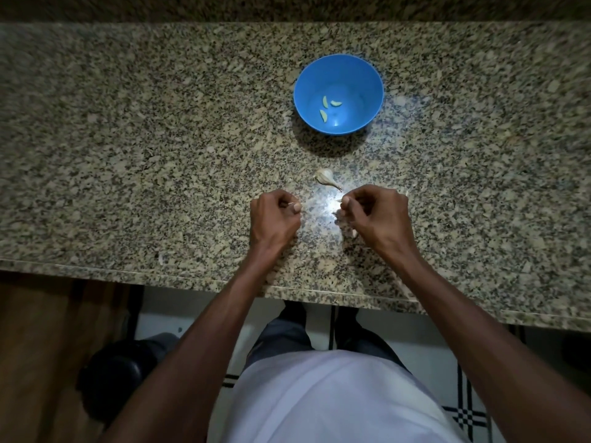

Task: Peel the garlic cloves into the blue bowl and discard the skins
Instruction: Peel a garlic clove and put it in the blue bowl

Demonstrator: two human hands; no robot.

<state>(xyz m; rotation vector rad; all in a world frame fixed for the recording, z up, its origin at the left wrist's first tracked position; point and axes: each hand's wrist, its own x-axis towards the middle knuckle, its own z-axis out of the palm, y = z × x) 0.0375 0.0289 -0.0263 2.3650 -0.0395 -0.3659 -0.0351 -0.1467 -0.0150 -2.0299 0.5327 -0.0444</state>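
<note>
A blue bowl [338, 67] stands on the granite counter [160, 123] and holds three peeled garlic cloves [324, 102]. Nearer to me lies a partly stripped garlic bulb [326, 178] with its papery skin on. My left hand [275, 219] is curled and pinches a thin white scrap of garlic skin at its fingertips. My right hand [377, 215] is curled too, and pinches a small pale piece of garlic; whether it is clove or skin I cannot tell. Loose garlic skins [343, 223] lie under the right hand.
The counter's front edge [192, 278] runs just below my wrists. A dark round object [115, 375] sits on the floor at the lower left, beside a wooden cabinet front [48, 330].
</note>
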